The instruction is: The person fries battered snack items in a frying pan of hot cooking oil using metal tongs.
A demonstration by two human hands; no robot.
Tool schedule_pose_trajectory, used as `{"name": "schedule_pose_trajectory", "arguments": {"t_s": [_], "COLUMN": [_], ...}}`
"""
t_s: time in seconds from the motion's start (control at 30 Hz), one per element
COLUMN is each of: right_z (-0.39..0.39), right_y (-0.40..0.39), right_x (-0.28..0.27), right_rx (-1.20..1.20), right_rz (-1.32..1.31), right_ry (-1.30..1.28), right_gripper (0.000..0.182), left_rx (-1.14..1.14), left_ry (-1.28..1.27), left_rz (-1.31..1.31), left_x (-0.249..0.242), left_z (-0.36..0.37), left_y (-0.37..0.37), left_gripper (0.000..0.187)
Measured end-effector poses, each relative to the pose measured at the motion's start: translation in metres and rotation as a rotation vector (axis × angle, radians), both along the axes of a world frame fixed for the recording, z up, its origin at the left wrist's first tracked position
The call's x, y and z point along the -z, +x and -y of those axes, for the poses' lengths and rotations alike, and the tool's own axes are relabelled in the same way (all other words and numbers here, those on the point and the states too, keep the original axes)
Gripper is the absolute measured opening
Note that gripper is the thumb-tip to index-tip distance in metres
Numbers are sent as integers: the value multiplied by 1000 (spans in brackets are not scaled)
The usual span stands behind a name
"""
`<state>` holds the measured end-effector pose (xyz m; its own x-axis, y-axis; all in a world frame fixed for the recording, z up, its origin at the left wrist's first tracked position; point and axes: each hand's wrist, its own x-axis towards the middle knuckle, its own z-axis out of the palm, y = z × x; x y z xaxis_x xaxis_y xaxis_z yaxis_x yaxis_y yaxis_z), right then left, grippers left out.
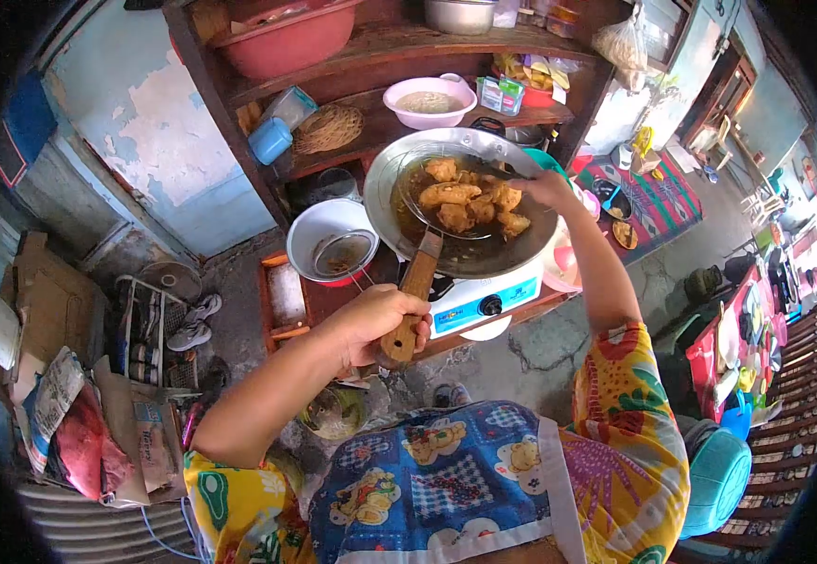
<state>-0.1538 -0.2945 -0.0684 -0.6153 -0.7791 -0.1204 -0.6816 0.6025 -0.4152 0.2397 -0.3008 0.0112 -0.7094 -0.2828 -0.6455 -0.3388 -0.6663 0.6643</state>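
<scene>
My left hand [385, 324] is wrapped round the wooden handle of a skimmer [420, 274]. In its wire bowl sit several golden-brown fried chicken pieces [451, 195], over the dark oil of a wide metal wok [382, 193]. At the wok's right side, my right hand [551, 191] is closed on a dark utensil [498, 171] that reaches toward the chicken; its kind is unclear. Under the wok stands a white gas stove [484, 305] with a blue front panel and a black knob.
Left of the wok, a white basin [303, 240] has a wire strainer [345, 254] across it. Behind stand wooden shelves [399, 47] with a pink bowl [430, 99] and a blue cup [272, 141]. A striped mat [667, 202] lies on the floor at right.
</scene>
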Motion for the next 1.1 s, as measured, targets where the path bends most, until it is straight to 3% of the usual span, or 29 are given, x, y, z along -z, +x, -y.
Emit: {"name": "schedule_pose_trajectory", "arguments": {"t_s": [0.07, 0.1, 0.13, 0.2, 0.27, 0.33, 0.37, 0.4, 0.43, 0.47, 0.53, 0.57, 0.63, 0.67, 0.73, 0.8, 0.87, 1.1], "right_z": [5, -6, -2, 11, 11, -1, -7, -24, -27, -45, -83, -91, -106, -111, -114, -107, -103, -93], "right_y": [21, 57, 66, 72, 80, 86, 73, 75, 34, 30, 39, 38, 38, 43, 65, 84, 85, 83], "right_x": [1, -37, -48, -59, -65, -85, -75, -86, -47, -46, -48, -46, -44, -43, -44, -46, -34, -45], "right_rx": [-119, -253, -252, -203, -179, -89, -23, -34, -79, -78, 4, 15, 37, 52, -130, -90, -139, -257], "right_rz": [-234, -16, -11, -87, -160, -45, -116, 10, -180, -180, 82, 83, 93, 93, -249, -463, -652, -809], "right_ry": [-302, -405, -400, -84, -110, -41, -105, -95, -220, -216, -217, -213, 127, 130, 162, 297, 259, 226], "right_gripper": [71, 74, 74, 79, 84, 84, 80, 74, 72, 72, 65, 65, 62, 62, 62, 55, 50, 34], "left_rx": [9, 8, 6, 4, -20, -40, -28, -13, -62, -60, -13, -4, 3, 16, 68, 71, 67, -68], "left_ry": [37, 41, 57, 76, 50, 98, 90, 82, 51, 56, 37, 42, 24, 29, -83, -65, -48, 108], "left_rz": [20, 24, 9, -5, -26, -16, -23, -31, -31, -31, -101, -99, -96, -96, -81, -107, -128, -138], "left_x": [1, 3, 6, 9, 10, 11, 13, 14, 16, 20, 32, 34, 37, 33, 19, 23, 26, 19], "left_z": [-1, -1, -2, -7, -13, -19, -21, -24, -28, -28, -27, -28, -29, -31, -34, -35, -33, -32], "left_y": [0, -1, -2, -4, -4, -3, -2, -2, -2, -1, -1, -1, -2, -3, -3, -4, -3, 0], "left_gripper": [14, 14, 13, 13, 13, 13, 14, 14, 14, 14, 13, 13, 11, 11, 11, 12, 12, 16]}}
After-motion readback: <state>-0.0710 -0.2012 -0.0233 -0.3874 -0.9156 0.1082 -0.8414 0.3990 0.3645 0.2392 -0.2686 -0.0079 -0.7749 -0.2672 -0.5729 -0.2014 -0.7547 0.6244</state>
